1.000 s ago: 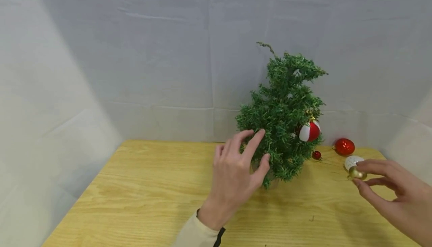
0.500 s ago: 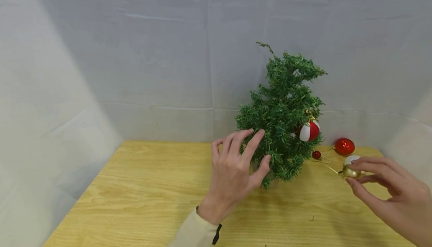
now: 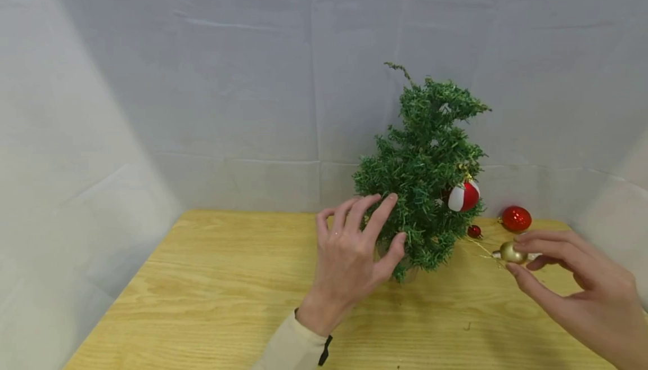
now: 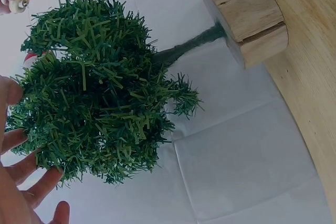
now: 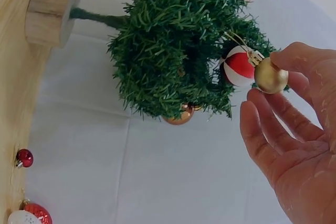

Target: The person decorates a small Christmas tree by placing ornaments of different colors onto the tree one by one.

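A small artificial Christmas tree [image 3: 420,162] stands on a round wooden base [image 4: 247,19]. My left hand [image 3: 346,257] is spread against its left side, fingertips touching the foliage. Between thumb and fingers, my right hand [image 3: 582,285] pinches a gold bauble [image 5: 271,76] by its ball. The bauble's cap and string loop point toward the tree, to the right of the lower branches in the head view. On the tree's right side hangs a red and white bauble [image 3: 463,197]. A copper-coloured bauble [image 5: 179,115] shows at the foliage edge in the right wrist view.
Right of the tree lie a large red bauble [image 3: 516,219] and a small dark red one [image 3: 474,231]. A white speckled bauble [image 5: 22,217] sits by the large red one, mostly hidden behind my right hand in the head view. Pale cloth [image 3: 243,105] hangs behind the wooden table [image 3: 212,291].
My right hand has moved left toward the tree with the gold bauble, turning its cap to the left. It now covers most of the white bauble. The left hand has barely moved.
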Demonstrator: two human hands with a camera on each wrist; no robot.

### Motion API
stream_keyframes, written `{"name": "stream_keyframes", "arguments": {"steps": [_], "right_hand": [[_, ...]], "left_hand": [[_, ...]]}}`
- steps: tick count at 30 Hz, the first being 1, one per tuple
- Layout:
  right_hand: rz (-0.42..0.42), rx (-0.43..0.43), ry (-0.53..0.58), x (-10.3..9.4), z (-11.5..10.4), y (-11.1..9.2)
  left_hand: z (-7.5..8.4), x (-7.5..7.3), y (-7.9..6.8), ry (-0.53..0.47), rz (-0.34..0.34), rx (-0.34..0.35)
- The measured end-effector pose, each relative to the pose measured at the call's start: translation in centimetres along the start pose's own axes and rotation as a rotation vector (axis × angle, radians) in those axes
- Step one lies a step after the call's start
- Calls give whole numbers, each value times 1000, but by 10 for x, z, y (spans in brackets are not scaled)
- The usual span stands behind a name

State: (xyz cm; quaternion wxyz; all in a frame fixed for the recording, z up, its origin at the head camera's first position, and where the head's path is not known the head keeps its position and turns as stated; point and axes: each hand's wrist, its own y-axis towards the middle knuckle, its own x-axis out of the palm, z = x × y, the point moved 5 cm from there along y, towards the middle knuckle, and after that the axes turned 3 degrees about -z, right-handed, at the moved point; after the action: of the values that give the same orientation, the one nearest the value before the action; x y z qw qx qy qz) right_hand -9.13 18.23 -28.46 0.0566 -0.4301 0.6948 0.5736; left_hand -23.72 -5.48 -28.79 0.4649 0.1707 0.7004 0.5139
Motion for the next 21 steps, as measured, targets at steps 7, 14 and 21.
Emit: {"name": "stream_keyframes", "arguments": {"steps": [7, 14, 21], "right_hand": [[-10, 18, 54, 1, -6, 4], [48, -59, 153, 4, -12, 7], [99, -130, 217, 9, -22, 14]], "left_hand": [[0, 0, 0, -10, -5, -7], [0, 0, 0, -16, -11, -10], [0, -1, 0, -21, -5, -10]]}}
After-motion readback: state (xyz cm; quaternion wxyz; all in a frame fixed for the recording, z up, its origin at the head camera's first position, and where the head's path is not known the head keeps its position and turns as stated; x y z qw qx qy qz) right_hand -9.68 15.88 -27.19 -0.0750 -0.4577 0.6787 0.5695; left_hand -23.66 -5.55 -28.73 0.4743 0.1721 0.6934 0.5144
